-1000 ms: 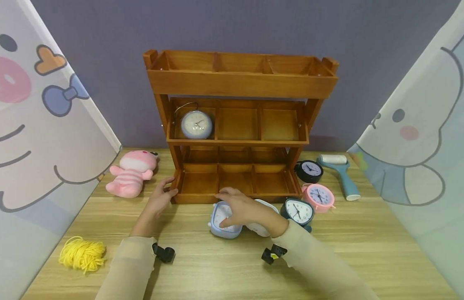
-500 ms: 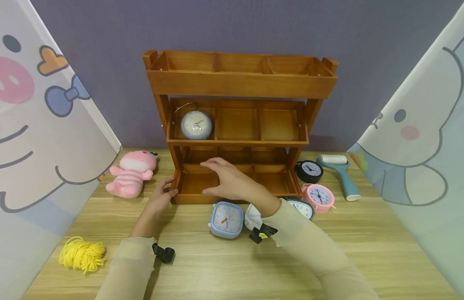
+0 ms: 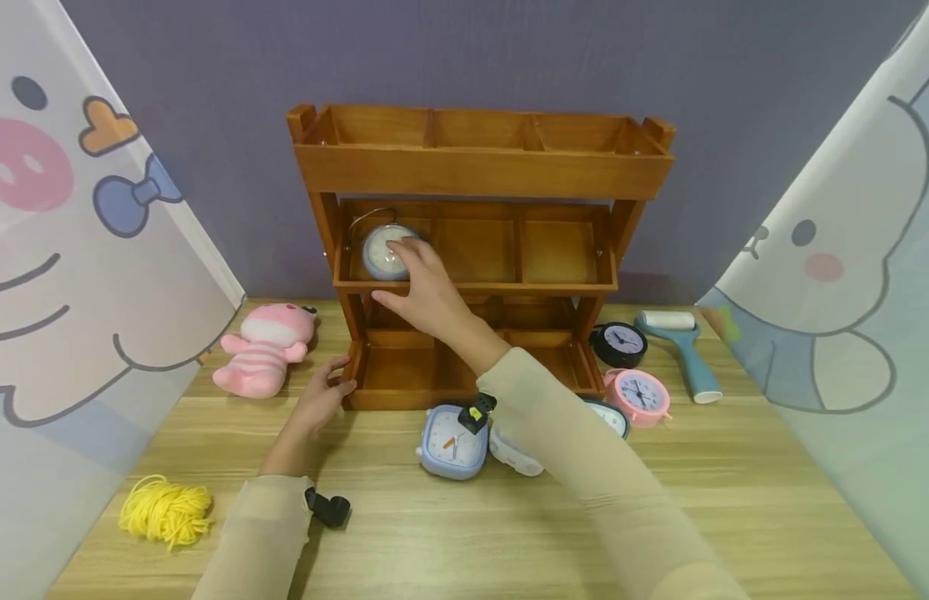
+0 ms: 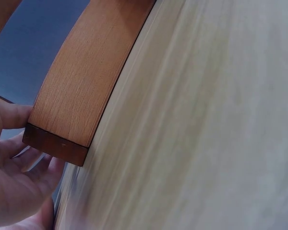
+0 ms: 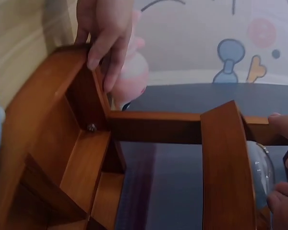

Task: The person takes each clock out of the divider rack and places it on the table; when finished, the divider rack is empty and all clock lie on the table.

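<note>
A brown wooden three-tier shelf (image 3: 482, 171) stands against the back wall. My left hand (image 3: 325, 396) grips its lower left corner, thumb and fingers on either side of the wooden end piece (image 4: 81, 86). In the middle tier's left compartment sits a round pale-blue clock (image 3: 377, 250) with a thin wire handle. My right hand (image 3: 428, 292) is in front of this clock, fingers over its face and thumb apart below. Part of the clock (image 5: 259, 167) shows behind the shelf rail in the right wrist view; firm contact is hard to tell.
A square blue alarm clock (image 3: 437, 454) and a white clock (image 3: 512, 454) lie before the shelf. Rightward are a dark-rimmed clock (image 3: 610, 414), a pink clock (image 3: 641, 396), a black clock (image 3: 620, 343) and a lint roller (image 3: 689, 358). A pink plush toy (image 3: 262, 354) and yellow cord (image 3: 167, 510) lie left.
My right hand has risen from the square blue alarm clock, past the lower tier, up and left to the round clock. The left hand stays on the shelf corner.
</note>
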Tool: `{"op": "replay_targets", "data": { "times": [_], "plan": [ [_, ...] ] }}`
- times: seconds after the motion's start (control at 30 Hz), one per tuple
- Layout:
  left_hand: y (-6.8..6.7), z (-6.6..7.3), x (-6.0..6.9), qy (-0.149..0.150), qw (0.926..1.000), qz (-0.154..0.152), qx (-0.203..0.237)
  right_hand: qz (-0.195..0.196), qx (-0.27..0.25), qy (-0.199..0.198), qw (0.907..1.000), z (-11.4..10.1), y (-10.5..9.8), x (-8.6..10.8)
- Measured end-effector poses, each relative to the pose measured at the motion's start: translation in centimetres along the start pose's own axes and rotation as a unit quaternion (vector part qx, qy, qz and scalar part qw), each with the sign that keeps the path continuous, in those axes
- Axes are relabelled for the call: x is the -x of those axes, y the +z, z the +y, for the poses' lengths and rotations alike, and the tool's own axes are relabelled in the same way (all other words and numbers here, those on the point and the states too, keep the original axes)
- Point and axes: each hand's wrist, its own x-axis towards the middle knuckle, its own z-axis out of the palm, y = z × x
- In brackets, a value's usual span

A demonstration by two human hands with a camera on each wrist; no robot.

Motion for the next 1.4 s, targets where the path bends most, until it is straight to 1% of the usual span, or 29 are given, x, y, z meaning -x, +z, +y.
{"op": "replay_targets", "data": {
  "times": [0.13,0.27,0.5,0.6,0.73,0.97,1.07,1.17,1.27,1.4],
  "plan": [
    [0.0,-0.1,0.0,0.002,1.0000,0.007,0.005,0.010,0.030,0.021,0.9993,-0.2,0.6,-1.4],
    [0.1,-0.3,0.0,0.004,1.0000,0.005,0.006,0.020,0.052,0.037,0.9978,-0.3,1.1,-2.0],
    [-0.1,-0.4,-0.1,0.001,1.0000,0.004,0.003,0.032,0.112,0.023,0.9929,-0.1,1.3,-3.0],
    [-0.1,-0.3,-0.1,0.001,1.0000,0.004,0.001,0.024,0.133,0.030,0.9904,0.0,1.2,-3.4],
    [0.0,-0.3,-0.1,0.001,1.0000,0.007,0.002,0.008,0.148,0.046,0.9879,-0.1,0.9,-3.9],
    [-0.1,-0.4,-0.2,0.002,0.9999,0.010,0.003,-0.012,0.187,0.077,0.9792,-0.6,0.7,-4.6],
    [-0.1,-0.4,-0.2,0.003,1.0000,0.008,0.005,-0.003,0.187,0.082,0.9789,-0.6,0.8,-4.7],
    [0.0,-0.3,-0.1,0.002,1.0000,0.007,0.003,0.020,0.184,0.075,0.9798,-0.3,1.1,-4.6],
    [0.1,-0.3,0.0,0.001,1.0000,0.007,0.003,0.045,0.168,0.066,0.9826,0.3,1.6,-4.4],
    [0.2,-0.3,-0.1,-0.002,0.9999,0.011,0.010,0.061,0.142,0.064,0.9859,0.7,1.9,-4.3]
  ]
}}
